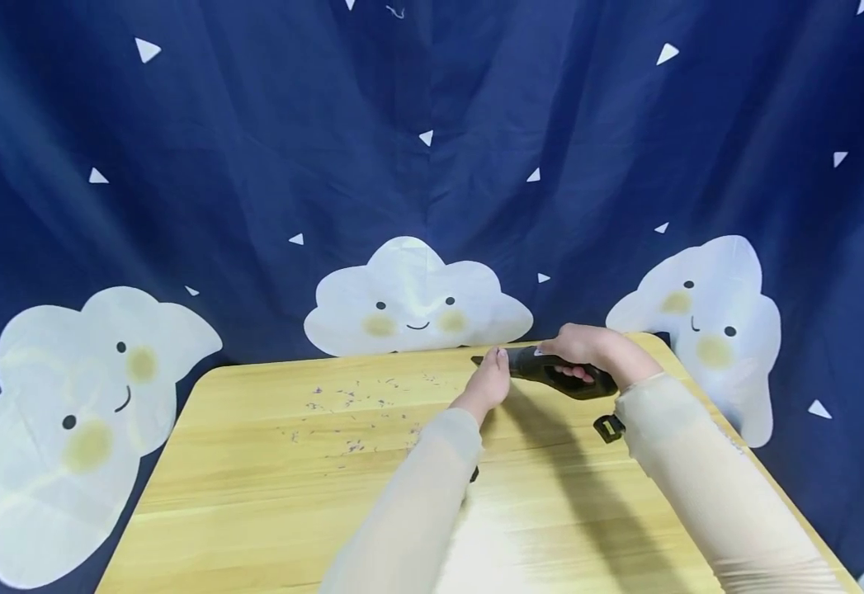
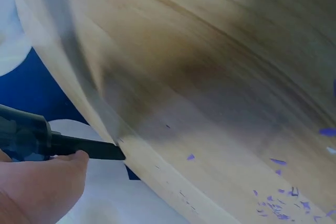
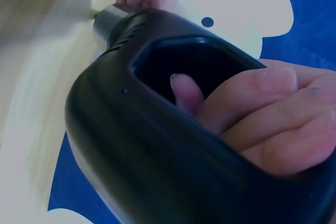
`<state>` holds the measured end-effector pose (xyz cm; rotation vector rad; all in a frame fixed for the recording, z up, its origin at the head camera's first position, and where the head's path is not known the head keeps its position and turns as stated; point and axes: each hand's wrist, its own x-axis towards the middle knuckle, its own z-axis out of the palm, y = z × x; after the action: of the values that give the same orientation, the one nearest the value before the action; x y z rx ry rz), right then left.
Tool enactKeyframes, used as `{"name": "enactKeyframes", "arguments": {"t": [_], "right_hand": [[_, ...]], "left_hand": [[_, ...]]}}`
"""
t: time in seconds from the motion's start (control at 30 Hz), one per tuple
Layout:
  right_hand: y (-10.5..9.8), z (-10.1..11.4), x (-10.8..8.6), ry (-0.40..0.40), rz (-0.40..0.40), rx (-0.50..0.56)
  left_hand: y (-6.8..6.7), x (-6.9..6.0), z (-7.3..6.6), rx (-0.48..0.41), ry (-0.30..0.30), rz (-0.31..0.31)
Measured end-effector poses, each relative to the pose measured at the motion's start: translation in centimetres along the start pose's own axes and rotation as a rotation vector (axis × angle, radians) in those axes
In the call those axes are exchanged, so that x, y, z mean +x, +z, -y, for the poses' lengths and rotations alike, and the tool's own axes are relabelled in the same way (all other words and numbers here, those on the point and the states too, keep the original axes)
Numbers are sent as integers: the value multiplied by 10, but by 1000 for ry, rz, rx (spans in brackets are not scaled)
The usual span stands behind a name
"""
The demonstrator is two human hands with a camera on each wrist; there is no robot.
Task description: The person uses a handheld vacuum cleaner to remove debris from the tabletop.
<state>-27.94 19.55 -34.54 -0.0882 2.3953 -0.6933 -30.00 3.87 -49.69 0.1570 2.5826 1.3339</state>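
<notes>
A black handheld vacuum [image 1: 595, 386] is held over the far right part of the wooden table. My right hand [image 1: 587, 346] [image 3: 286, 121] grips its loop handle, fingers passed through the opening. At the front, my left hand [image 1: 488, 384] [image 2: 44, 190] holds the narrow dark nozzle [image 2: 86, 147], whose tip is by the table's far edge in the left wrist view. Small purple scraps [image 1: 355, 446] [image 2: 278, 208] lie scattered over the table's far middle and left, to the left of the nozzle.
The light wooden table [image 1: 253, 511] has rounded far corners. Behind it hangs a dark blue curtain [image 1: 268, 148] with white clouds and small triangles. A small black buckle [image 1: 609, 428] hangs by the right wrist.
</notes>
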Motion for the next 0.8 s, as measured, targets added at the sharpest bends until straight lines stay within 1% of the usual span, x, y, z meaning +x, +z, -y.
{"name": "enactKeyframes", "arguments": {"t": [0.1, 0.17, 0.27, 0.4, 0.53, 0.67, 0.8], "right_hand": [[-2, -5, -3, -5, 14, -13], [-3, -8, -6, -11, 23, -15], [-5, -15, -10, -11, 43, -11], [-5, -23, -13, -17, 63, 26], [-5, -27, -13, -36, 75, 46], [-7, -29, -14, -44, 86, 44], [-9, -31, -15, -65, 98, 39]], "left_hand": [[5, -5, -5, 7, -14, -16], [9, -9, -8, 12, -21, -37], [13, -17, -13, 26, -21, -76], [17, -25, -18, 38, -17, -137], [21, -29, -18, 51, -40, -186], [24, -30, -18, 77, -49, -200], [23, -34, -18, 90, -38, -201]]}}
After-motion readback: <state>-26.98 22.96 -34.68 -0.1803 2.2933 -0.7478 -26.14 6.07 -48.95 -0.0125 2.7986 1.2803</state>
